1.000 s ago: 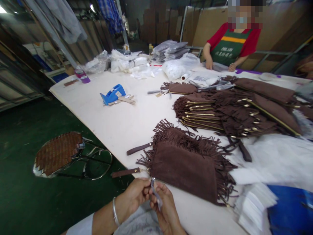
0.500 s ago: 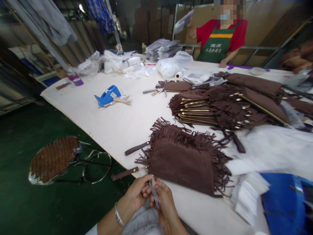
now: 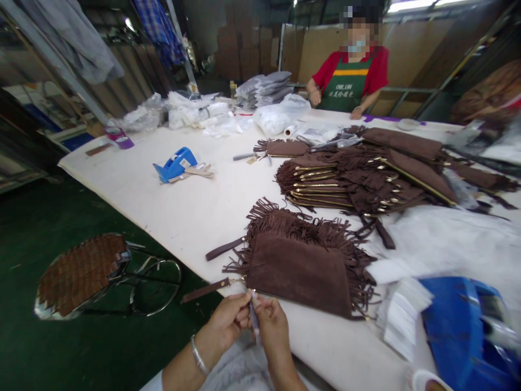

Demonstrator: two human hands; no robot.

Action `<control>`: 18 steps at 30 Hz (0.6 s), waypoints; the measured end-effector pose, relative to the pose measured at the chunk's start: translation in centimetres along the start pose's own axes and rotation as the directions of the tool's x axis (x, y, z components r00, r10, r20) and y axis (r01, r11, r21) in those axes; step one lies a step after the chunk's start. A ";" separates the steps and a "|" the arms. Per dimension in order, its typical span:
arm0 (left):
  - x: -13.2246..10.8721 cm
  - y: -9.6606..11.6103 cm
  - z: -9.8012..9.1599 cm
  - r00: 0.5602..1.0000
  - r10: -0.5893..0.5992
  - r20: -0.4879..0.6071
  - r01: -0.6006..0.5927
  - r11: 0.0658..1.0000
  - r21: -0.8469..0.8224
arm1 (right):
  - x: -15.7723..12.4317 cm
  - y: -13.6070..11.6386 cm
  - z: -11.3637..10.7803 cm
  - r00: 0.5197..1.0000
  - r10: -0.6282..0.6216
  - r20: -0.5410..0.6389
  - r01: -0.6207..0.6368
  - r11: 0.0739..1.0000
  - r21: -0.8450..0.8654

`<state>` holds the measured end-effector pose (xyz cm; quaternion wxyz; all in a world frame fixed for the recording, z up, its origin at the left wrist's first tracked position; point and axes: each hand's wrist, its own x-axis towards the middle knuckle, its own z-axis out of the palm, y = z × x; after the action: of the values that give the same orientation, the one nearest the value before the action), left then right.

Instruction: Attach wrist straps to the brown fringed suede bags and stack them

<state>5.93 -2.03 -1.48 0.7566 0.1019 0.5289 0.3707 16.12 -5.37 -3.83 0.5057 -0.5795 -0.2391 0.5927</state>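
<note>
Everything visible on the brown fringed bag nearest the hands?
The brown fringed bag looks suede, with a rectangular panel and fringe around its far edge and ends. It lies on the table; a brown strap on gold hardware extends past the table edge. The left hand and right hand hold a greyish strip beside its near left corner.

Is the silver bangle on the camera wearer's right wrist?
No, the silver bangle circles the wrist of the left hand, while the right hand has none.

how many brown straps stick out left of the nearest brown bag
2: the upper strap lies on the table; the lower strap reaches past its edge. More may be hidden under the bag.
</note>
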 end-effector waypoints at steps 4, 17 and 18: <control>-0.2 0.0 -0.4 1.000 -0.017 -0.003 0.017 0.998 -0.056 | -0.4 -0.3 -0.6 0.983 -0.170 0.067 0.183 0.915 -0.360; 0.7 0.6 0.5 1.000 0.024 0.015 -0.027 0.974 0.224 | -0.7 -1.1 -1.2 0.918 -0.287 0.273 0.396 0.646 -0.653; 0.6 0.7 0.5 0.999 0.024 0.023 -0.028 0.972 0.235 | -0.7 -1.1 -1.4 0.913 -0.283 0.294 0.408 0.633 -0.658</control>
<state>6.20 -1.04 -1.30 0.7394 0.2015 0.5602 0.3142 17.60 -5.97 -2.84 0.3275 -0.6207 -0.5947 0.3922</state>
